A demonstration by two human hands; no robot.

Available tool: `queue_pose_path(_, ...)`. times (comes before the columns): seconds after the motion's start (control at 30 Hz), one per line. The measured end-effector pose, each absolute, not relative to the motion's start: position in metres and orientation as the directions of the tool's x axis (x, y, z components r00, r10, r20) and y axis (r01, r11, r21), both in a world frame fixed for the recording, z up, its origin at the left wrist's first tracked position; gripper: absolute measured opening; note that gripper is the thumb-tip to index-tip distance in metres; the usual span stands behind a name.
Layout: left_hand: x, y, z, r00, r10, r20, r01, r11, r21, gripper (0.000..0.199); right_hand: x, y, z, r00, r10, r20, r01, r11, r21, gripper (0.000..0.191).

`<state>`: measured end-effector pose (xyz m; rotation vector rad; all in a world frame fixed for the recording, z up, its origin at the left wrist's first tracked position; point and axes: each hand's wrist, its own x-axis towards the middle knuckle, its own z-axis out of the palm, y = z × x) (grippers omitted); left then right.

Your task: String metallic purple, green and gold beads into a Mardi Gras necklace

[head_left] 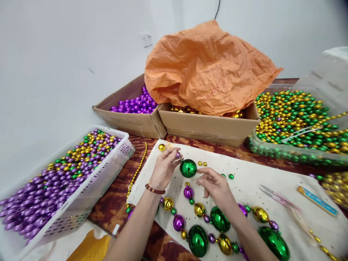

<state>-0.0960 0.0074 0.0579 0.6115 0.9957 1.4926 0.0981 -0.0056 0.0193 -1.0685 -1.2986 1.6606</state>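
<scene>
My left hand (166, 164) pinches a small purple bead (178, 154) between thumb and fingers. A thin needle or wire runs from there to a large shiny green bead (188, 168) just to the right. My right hand (213, 183) is at that bead's right side, index finger at its edge and thumb lower, fingers apart; whether they touch it I cannot tell. Below both hands, a strand of purple, gold and green beads (199, 209) lies across a white cloth (244, 166). Two small gold beads (202, 164) and a loose green bead (231, 176) rest nearby.
At left stands a white basket (127, 139) of mixed beads. Cardboard boxes (206, 125) with purple and gold beads are behind, partly under an orange sack (212, 69). A clear tub (254, 143) is at right. Scissors (277, 195) and a blue-yellow cutter (317, 201) lie on the cloth.
</scene>
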Motion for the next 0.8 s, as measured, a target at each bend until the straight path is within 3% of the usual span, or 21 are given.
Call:
queue_pose_path(0.23, -0.066, 0.008, 0.053, -0.237, 0.96, -0.147, -0.554, -0.009, 0.832, 0.02, 0.083, 0.009, 0.015, -0.386, 0.908, -0.165, -0.115, -0.225, -0.968, 0.038)
queue_pose_path(0.53, -0.051, 0.033, 0.037, -0.492, 0.868, -0.073, -0.432, -0.17, 0.886, 0.022, 0.067, 0.02, 0.009, -0.463, 0.868, -0.178, -0.138, -0.269, -0.953, 0.04)
queue_pose_path(0.8, -0.06, 0.038, 0.026, -0.554, 0.817, -0.161, -0.468, -0.146, 0.871, 0.025, 0.076, 0.029, 0.001, -0.467, 0.863, -0.195, -0.041, -0.241, -0.97, 0.036)
